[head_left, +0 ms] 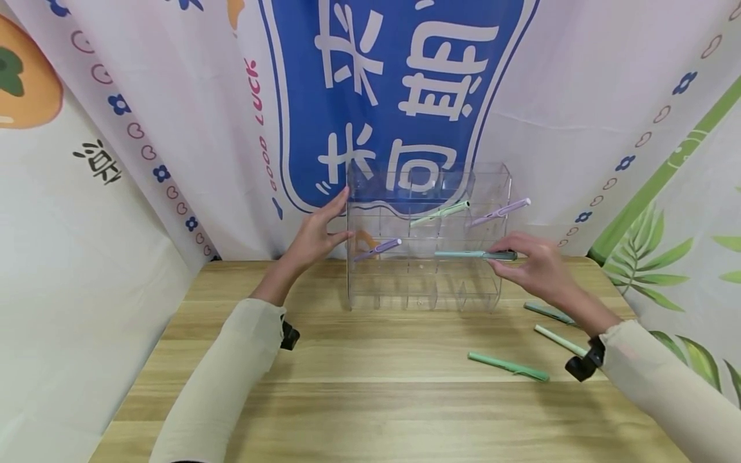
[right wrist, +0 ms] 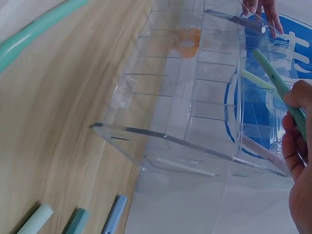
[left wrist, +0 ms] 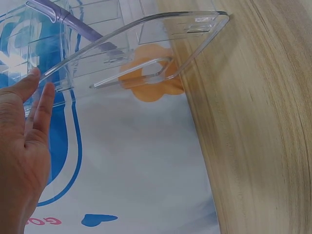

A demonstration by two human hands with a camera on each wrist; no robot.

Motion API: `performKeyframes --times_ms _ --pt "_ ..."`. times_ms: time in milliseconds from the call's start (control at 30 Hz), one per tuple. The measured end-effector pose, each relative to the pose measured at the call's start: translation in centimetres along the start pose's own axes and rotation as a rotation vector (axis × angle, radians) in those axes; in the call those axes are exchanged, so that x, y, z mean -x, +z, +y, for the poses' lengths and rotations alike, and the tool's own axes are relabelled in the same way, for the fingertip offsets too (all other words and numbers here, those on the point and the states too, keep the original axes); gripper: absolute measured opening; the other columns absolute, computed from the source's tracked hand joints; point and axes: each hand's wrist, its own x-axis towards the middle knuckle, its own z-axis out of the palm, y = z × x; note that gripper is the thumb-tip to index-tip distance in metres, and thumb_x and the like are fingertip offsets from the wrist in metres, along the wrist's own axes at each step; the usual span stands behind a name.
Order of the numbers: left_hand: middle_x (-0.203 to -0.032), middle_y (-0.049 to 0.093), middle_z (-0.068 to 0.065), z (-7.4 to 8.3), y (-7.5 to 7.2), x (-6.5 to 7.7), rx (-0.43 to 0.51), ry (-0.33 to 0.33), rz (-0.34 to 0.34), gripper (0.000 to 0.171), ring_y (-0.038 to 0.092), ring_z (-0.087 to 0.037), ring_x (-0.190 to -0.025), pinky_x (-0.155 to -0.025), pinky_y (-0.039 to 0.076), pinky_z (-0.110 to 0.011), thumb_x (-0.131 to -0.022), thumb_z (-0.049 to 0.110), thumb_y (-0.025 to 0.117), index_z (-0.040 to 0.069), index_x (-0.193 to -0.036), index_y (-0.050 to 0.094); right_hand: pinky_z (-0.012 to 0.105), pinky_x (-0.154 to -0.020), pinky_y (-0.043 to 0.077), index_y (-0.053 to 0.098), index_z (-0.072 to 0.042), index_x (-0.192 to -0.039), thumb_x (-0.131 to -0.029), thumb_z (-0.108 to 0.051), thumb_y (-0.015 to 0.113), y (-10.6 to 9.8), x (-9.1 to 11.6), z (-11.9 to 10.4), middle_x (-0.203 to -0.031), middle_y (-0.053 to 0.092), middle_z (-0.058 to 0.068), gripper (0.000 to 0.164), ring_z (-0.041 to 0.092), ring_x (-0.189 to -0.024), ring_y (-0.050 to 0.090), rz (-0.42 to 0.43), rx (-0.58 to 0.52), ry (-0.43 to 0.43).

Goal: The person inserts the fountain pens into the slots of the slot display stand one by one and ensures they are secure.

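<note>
A clear acrylic tiered rack (head_left: 422, 299) stands at the back of the table. My left hand (head_left: 315, 238) grips its left side panel, thumb and fingers at the panel's edge (left wrist: 63, 67). My right hand (head_left: 535, 263) pinches a light teal pen (head_left: 460, 254) by its darker end, holding it level in front of the rack's right half. Across the rack's tiers rest a purple pen (head_left: 379, 249) at left, a pale green pen (head_left: 440, 214) in the middle and a lilac pen (head_left: 500, 212) at upper right.
On the wooden table (head_left: 347, 399), right of the rack, lie a green pen (head_left: 508, 366), a pale green pen (head_left: 558, 339) and a dark teal pen (head_left: 547, 312). A blue pen (right wrist: 115, 214) shows in the right wrist view. A printed curtain (head_left: 550, 116) hangs right behind the rack.
</note>
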Motion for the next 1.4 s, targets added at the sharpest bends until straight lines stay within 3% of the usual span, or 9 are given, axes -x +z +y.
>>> performKeyframes --times_ms 400,867,1200,1400 --pt "-0.173 0.026 -0.013 0.1 0.0 -0.1 0.011 -0.004 -0.001 0.088 0.052 -0.035 -0.144 -0.106 0.056 -0.044 -0.091 -0.006 0.079 0.001 -0.164 0.031 0.004 -0.083 0.048 0.080 -0.002 -0.094 -0.072 0.013 0.086 1.6 -1.7 0.2 -0.089 0.078 0.008 0.028 0.025 -0.079 0.073 0.033 -0.025 0.032" --pt "-0.172 0.027 -0.010 -0.1 0.1 0.1 0.020 -0.001 0.005 0.088 0.051 -0.035 -0.145 -0.106 0.057 -0.045 -0.091 -0.005 0.080 0.001 -0.164 0.032 0.004 -0.091 0.046 0.081 0.000 -0.095 -0.074 0.011 0.087 4.0 -2.7 0.4 -0.096 0.080 0.014 0.024 0.033 -0.091 0.075 0.051 -0.043 0.111" --pt "-0.172 0.026 -0.010 -0.1 0.1 0.1 0.019 -0.002 0.004 0.089 0.051 -0.034 -0.145 -0.099 0.060 -0.041 -0.090 -0.005 0.080 0.003 -0.165 0.032 0.015 -0.074 0.054 0.081 0.000 -0.095 -0.075 0.010 0.087 5.3 -2.9 1.1 -0.091 0.079 0.013 0.023 0.028 -0.080 0.074 0.039 -0.059 0.136" --pt "-0.173 0.027 -0.011 -0.2 0.0 0.0 0.029 -0.004 0.001 0.089 0.050 -0.034 -0.147 -0.099 0.060 -0.042 -0.090 -0.005 0.080 0.003 -0.165 0.031 0.012 -0.067 0.051 0.081 0.000 -0.097 -0.078 0.008 0.086 5.6 -3.1 1.0 -0.090 0.079 0.013 0.021 0.024 -0.075 0.072 0.026 -0.082 0.156"
